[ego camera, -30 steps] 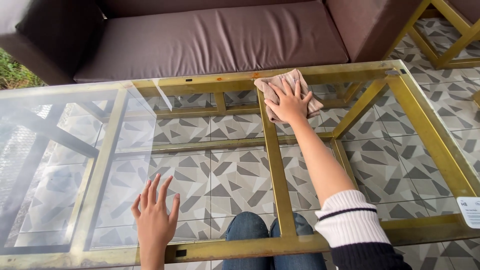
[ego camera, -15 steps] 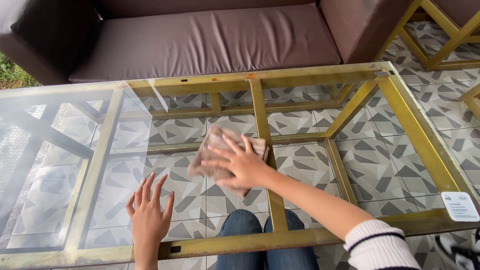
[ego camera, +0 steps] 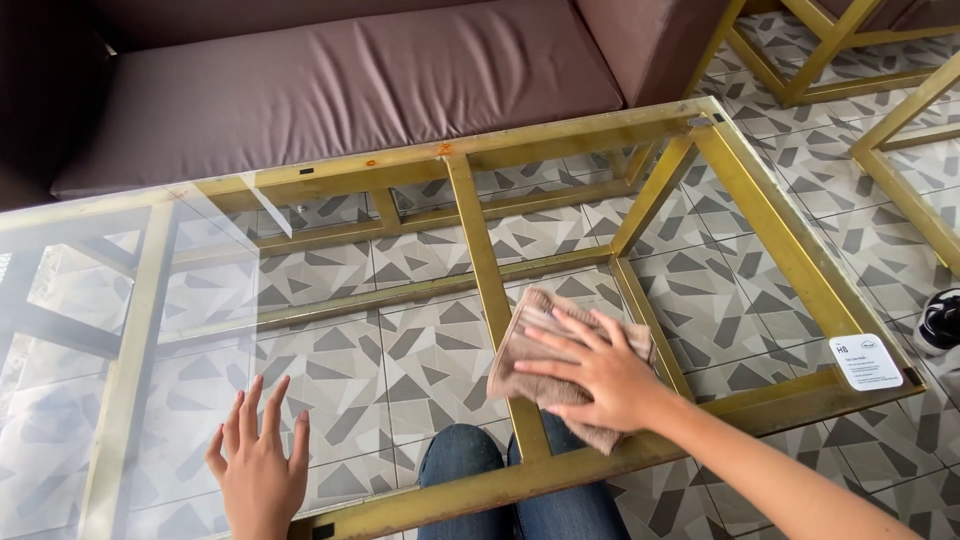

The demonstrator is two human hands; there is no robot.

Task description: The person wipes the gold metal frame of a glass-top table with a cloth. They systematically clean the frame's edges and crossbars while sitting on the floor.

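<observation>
My right hand [ego camera: 598, 375] presses flat on a crumpled beige cloth [ego camera: 530, 345] that lies on the glass top of a table with a gold metal frame [ego camera: 780, 240], near the front edge, right of the middle crossbar. My left hand [ego camera: 260, 462] rests palm down on the glass at the front left, fingers spread, holding nothing. My knees in blue jeans [ego camera: 520, 490] show through the glass below the table's front rail.
A brown cushioned sofa [ego camera: 330, 90] runs along the far side of the table. A white label [ego camera: 865, 360] sticks to the table's front right corner. More gold frames [ego camera: 900, 150] stand at the right on the grey patterned tile floor [ego camera: 860, 250]. A dark shoe [ego camera: 940, 320] sits at the right edge.
My right hand has slid the cloth across the glass, from the far edge a second ago, toward me and left, then right to the front near the crossbar. My left hand stays put.
</observation>
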